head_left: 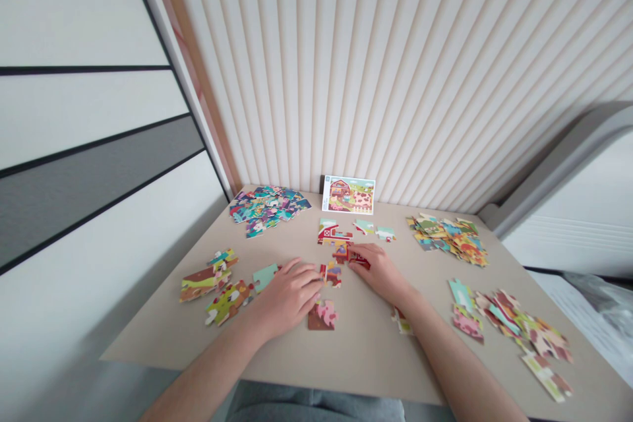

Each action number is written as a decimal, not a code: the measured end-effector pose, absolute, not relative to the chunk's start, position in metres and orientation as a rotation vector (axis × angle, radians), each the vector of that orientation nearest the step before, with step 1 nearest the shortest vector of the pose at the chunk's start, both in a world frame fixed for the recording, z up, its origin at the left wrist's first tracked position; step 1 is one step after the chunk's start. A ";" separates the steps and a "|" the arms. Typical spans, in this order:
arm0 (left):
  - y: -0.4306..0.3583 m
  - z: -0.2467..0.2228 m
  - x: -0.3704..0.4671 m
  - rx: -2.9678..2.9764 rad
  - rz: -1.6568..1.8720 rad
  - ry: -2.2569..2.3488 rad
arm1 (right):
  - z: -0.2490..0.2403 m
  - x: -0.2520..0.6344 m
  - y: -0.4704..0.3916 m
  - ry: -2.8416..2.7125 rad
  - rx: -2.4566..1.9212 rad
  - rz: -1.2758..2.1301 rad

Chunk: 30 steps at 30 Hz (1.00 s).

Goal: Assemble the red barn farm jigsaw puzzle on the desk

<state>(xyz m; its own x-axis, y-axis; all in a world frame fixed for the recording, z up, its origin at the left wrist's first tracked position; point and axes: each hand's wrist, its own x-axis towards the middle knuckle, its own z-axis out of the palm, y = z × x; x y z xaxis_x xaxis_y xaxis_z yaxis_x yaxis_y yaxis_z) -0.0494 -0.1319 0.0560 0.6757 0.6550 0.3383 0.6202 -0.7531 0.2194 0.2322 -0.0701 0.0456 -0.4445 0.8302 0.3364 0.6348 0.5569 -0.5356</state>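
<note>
My right hand (374,268) has its fingertips on a dark red puzzle piece (360,259), beside the joined red barn pieces (336,235). Resting low over the table, my left hand (293,295) has its fingers spread, partly over the edge of a light teal piece (265,275). Its fingertips lie near a red and purple piece (332,273). Just below sits a brown piece with a pink pig (323,314). The picture card (350,195) of a farm stands upright at the back.
Piles of pieces lie around the table (366,362): a purple-teal pile (270,206) back left, a yellow-orange pile (452,237) back right, green-brown pieces (205,281) at left, mixed pieces (524,326) at right. Two sky pieces (364,227) lie near the card.
</note>
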 end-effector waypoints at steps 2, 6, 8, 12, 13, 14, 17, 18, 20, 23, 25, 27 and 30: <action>-0.132 0.057 -0.049 2.799 0.626 1.071 | 0.046 0.232 -0.070 -2.230 -1.166 0.439; -0.133 0.058 -0.049 2.799 0.663 1.082 | 0.045 0.230 -0.069 -2.239 -1.175 0.410; -0.133 0.058 -0.049 2.798 0.668 1.086 | 0.044 0.229 -0.069 -2.237 -1.178 0.398; -0.133 0.056 -0.049 2.791 0.660 1.088 | 0.042 0.228 -0.068 -2.241 -1.184 0.375; -0.133 0.056 -0.049 2.788 0.658 1.089 | 0.041 0.228 -0.068 -2.245 -1.188 0.366; -0.133 0.056 -0.049 2.786 0.657 1.090 | 0.040 0.228 -0.068 -2.251 -1.195 0.358; -0.133 0.056 -0.049 2.785 0.641 1.088 | 0.041 0.229 -0.069 -2.274 -1.224 0.346; -0.133 0.056 -0.049 2.784 0.638 1.087 | 0.042 0.230 -0.069 -2.280 -1.235 0.344; -0.132 0.056 -0.049 2.781 0.640 1.090 | 0.045 0.233 -0.072 -2.285 -1.263 0.334; -0.132 0.056 -0.049 2.774 0.647 1.096 | 0.047 0.243 -0.073 -2.302 -1.310 0.324; -0.132 0.054 -0.050 2.775 0.635 1.094 | 0.047 0.251 -0.072 -2.321 -1.326 0.331; -0.132 0.053 -0.050 2.775 0.619 1.092 | 0.045 0.259 -0.069 -2.338 -1.335 0.337; -0.132 0.053 -0.050 2.767 0.615 1.092 | 0.043 0.271 -0.065 -2.356 -1.364 0.336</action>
